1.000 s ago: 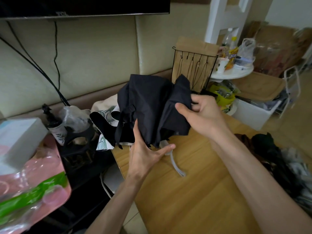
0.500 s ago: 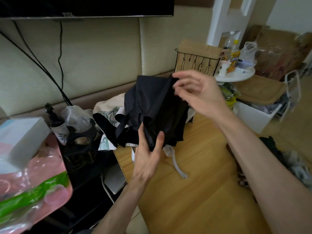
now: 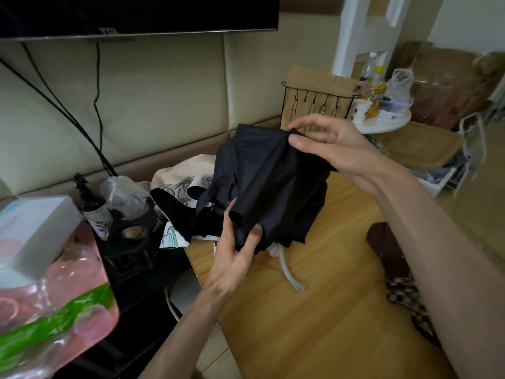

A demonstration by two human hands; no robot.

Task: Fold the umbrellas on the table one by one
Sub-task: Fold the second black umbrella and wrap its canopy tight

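A black umbrella [image 3: 269, 184] with loose, crumpled fabric is held up over the wooden table [image 3: 314, 324]. My left hand [image 3: 235, 258] grips its lower end, thumb and fingers curled round the bunched fabric. My right hand [image 3: 332, 144] pinches the fabric's top edge between thumb and fingers. A white strap [image 3: 289, 274] hangs below the umbrella onto the table. Behind it lies a cream umbrella with green print [image 3: 180, 184], partly hidden. A dark patterned umbrella [image 3: 401, 285] lies on the table at the right, under my right forearm.
Left of the table stand a black basket [image 3: 131, 242], a pump bottle [image 3: 91, 203], a white box [image 3: 32, 231] and a pink package [image 3: 54, 310]. A wire rack [image 3: 317, 105] with cardboard stands behind. A round white shelf [image 3: 382, 121] with bottles is at the right.
My right hand let go of the fabric at mid height, rose, and now pinches its top edge. My left hand shifted its grip on the lower end.
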